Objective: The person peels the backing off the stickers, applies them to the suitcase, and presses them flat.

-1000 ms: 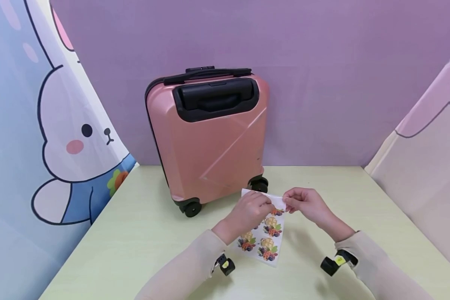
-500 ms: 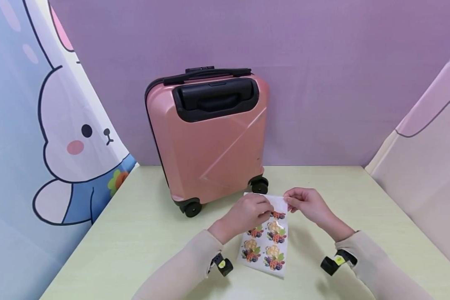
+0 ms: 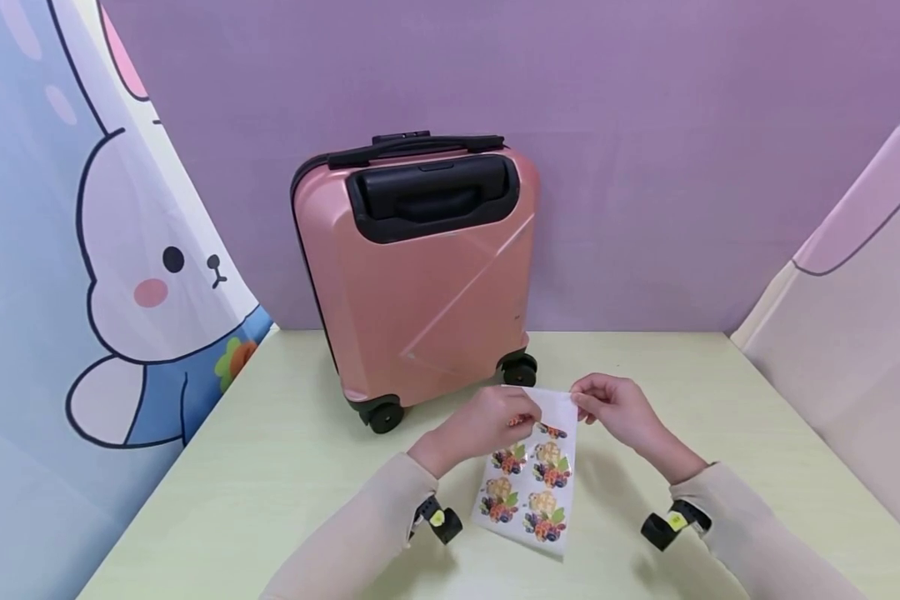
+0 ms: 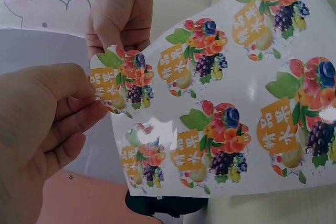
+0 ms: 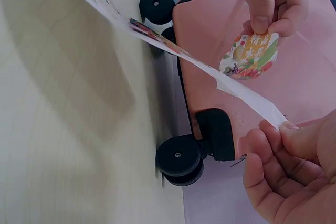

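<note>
Between thumb and finger, my left hand [image 3: 483,423] pinches the edge of a fruit sticker [image 5: 252,56] printed with berries, green leaves and an orange label. In the right wrist view this sticker stands apart from the white sticker sheet [image 3: 525,483]. Several more fruit stickers sit on the sheet in rows. My right hand [image 3: 617,408] pinches the sheet's upper right corner, so the sheet hangs tilted over the table. In the left wrist view the held sticker overlaps the sheet's edge, and the right hand [image 4: 123,17] shows behind it.
A pink suitcase [image 3: 435,308] with black handles stands upright just behind the hands. Its black wheels [image 3: 382,414] rest on the pale table [image 3: 255,483]. A purple backdrop [image 3: 682,167] rises behind, and a rabbit-printed cloth [image 3: 150,325] hangs at the left.
My left hand has moved left, drawing the fruit sticker away from the upper part of the sheet. The sheet has swung a little toward the right and down. The right hand has barely moved.
</note>
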### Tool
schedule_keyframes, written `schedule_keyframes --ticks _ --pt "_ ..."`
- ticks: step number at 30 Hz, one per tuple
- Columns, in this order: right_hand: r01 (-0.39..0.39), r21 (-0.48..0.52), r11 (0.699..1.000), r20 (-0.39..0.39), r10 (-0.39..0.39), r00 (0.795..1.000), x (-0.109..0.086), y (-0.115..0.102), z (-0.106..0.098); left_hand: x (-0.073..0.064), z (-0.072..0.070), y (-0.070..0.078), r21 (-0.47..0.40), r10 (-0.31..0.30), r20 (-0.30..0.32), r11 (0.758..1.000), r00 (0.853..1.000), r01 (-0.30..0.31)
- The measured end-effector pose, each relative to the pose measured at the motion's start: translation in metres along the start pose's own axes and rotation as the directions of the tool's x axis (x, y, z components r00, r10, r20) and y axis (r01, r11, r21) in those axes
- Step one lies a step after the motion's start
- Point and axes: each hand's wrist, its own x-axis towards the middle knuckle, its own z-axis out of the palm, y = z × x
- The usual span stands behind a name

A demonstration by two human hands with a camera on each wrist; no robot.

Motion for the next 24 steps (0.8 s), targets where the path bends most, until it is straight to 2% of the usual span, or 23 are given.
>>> schedule_keyframes --ticks 4,8,13,20,24 --pt "0.001 -0.004 1.0 -0.007 -0.002 1.0 0.0 0.002 0.0 -0.001 -0.002 -0.003 -0.077 -0.069 0.025 0.995 0.997 0.071" --pt "0.004 -0.013 1.0 -0.008 -0.004 1.0 0.0 0.004 0.0 -0.003 -0.004 -0.004 -0.162 -0.134 0.033 0.977 0.99 0.138" --pt "0.009 -0.028 1.0 -0.004 -0.009 1.0 0.0 0.006 -0.001 -0.004 -0.006 -0.007 -0.292 -0.228 0.058 0.927 0.972 0.235" --pt "0.0 -0.037 0.999 -0.003 -0.001 1.0 0.001 0.011 0.0 -0.006 -0.006 -0.011 -0.353 -0.3 0.116 0.879 0.947 0.322" --pt "-0.008 -0.049 0.999 -0.002 0.008 1.0 0.003 0.018 0.0 -0.007 -0.008 -0.012 -0.42 -0.332 0.132 0.835 0.934 0.356"
